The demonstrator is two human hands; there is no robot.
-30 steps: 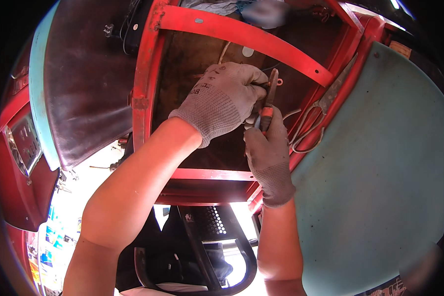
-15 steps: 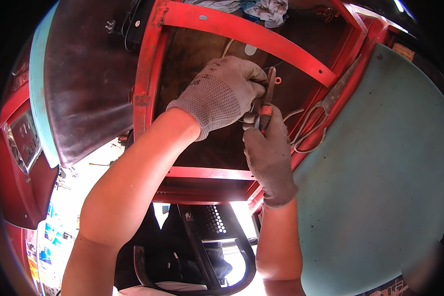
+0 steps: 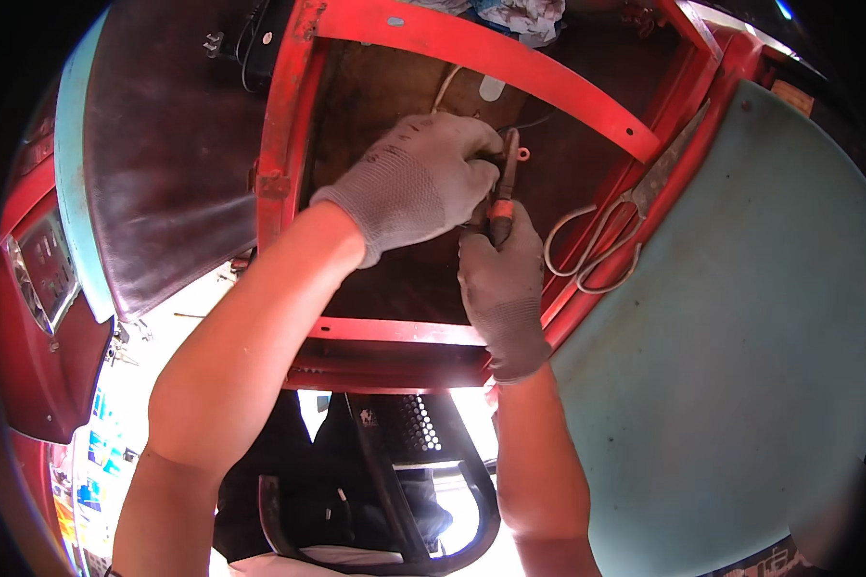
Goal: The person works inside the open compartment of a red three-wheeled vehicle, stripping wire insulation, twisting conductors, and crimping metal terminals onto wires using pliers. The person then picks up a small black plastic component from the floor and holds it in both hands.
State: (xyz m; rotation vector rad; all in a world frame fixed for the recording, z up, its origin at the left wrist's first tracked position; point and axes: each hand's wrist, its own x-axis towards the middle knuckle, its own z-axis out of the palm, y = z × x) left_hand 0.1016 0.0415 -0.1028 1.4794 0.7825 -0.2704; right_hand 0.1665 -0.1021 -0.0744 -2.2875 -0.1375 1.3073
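Note:
In the middle of the view, both gloved hands are close together over the opening of a red metal frame [image 3: 471, 50]. My right hand [image 3: 505, 279], in a grey glove, grips a pair of pliers [image 3: 508, 171] by its red and black handles, jaws pointing away from me. Beside the jaws, the fingers of my left hand [image 3: 423, 173] are pinched closed; what they hold is hidden. A thin dark wire [image 3: 539, 122] runs out near those fingertips. A small red ring-shaped piece [image 3: 523, 154] shows just right of the jaws.
Scissors [image 3: 635, 200] lie on the frame's right rail, beside a large teal panel [image 3: 731, 327]. A pale bent wire [image 3: 445, 87] rises behind my left hand. White crumpled cloth [image 3: 524, 17] lies at the far side. A black plug with cable [image 3: 226, 46] rests on the dark seat [image 3: 173, 163] at left.
Both hands and the pliers have shifted slightly left. The pliers now stand more upright, and more of the scissors' handles shows.

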